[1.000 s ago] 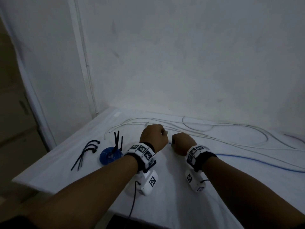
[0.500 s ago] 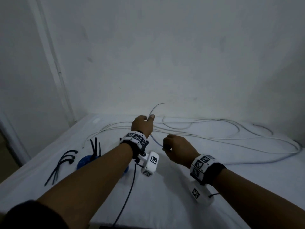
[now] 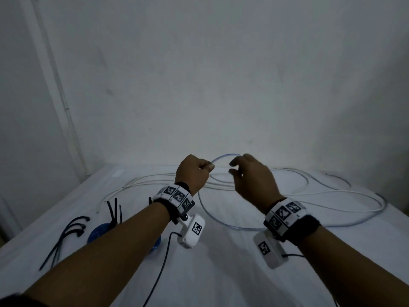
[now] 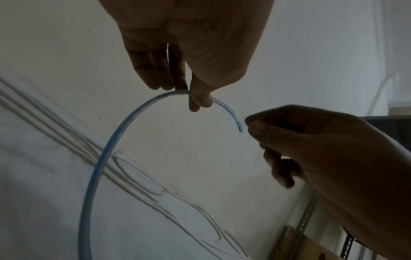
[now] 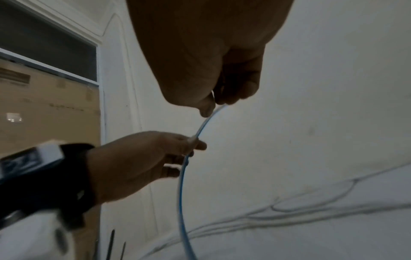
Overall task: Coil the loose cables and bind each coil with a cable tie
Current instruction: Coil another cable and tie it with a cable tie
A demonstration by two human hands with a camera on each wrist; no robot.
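Note:
A thin blue cable (image 3: 218,220) loops over the white table (image 3: 221,273) and rises in an arc between my hands. My left hand (image 3: 205,167) pinches it a short way from its free end, between thumb and fingers (image 4: 191,95), also visible in the right wrist view (image 5: 192,140). My right hand (image 3: 233,167) hovers at the cable's tip with fingers loosely curled, thumb and forefinger apart; in the left wrist view the tip (image 4: 240,130) lies free just beside its fingertips (image 4: 255,127). Long white cables (image 3: 309,193) lie loose across the back of the table.
Black cable ties (image 3: 66,235) lie at the table's left edge. Beside them a blue round holder (image 3: 98,232) has more ties (image 3: 114,210) standing in it. A white wall rises right behind the table. A dark lead hangs from my left wrist camera.
Both hands have risen off the table, lifting the blue cable's end into an arc. The right hand has moved up from the cable near the table to the free tip.

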